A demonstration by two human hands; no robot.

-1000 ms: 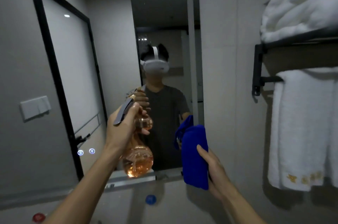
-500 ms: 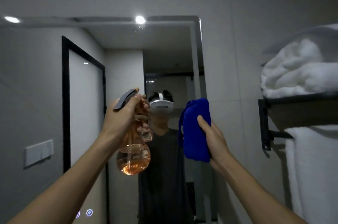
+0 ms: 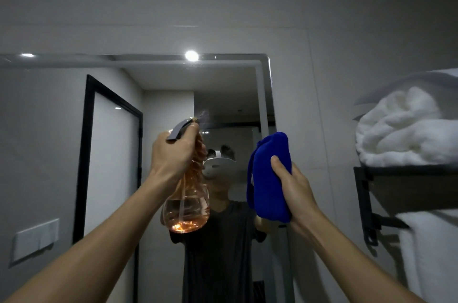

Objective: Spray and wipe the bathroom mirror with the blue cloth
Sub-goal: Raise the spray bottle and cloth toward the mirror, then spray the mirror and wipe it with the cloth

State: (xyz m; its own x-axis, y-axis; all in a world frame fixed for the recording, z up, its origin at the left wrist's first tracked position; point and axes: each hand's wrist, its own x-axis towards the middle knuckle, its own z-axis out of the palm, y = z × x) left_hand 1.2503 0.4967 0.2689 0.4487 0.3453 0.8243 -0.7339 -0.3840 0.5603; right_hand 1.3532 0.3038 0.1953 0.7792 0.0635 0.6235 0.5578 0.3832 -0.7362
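The wall mirror (image 3: 62, 154) fills the left and middle of the view, its top right corner near the ceiling light's reflection. My left hand (image 3: 173, 154) grips the neck and trigger of a clear orange spray bottle (image 3: 188, 213) with a grey head, held up close to the glass. A faint puff of mist shows just above the nozzle. My right hand (image 3: 295, 191) holds a folded blue cloth (image 3: 269, 178) upright beside the bottle, near the mirror's right edge.
A black wall rack (image 3: 366, 203) on the right carries folded white towels (image 3: 406, 134) on top and a white towel (image 3: 431, 253) hanging below. Grey tiled wall surrounds the mirror. A person and a dark-framed door are reflected in the glass.
The view has tilted upward. Both hands have risen toward the mirror's upper part, and a fine mist now appears at the bottle's nozzle.
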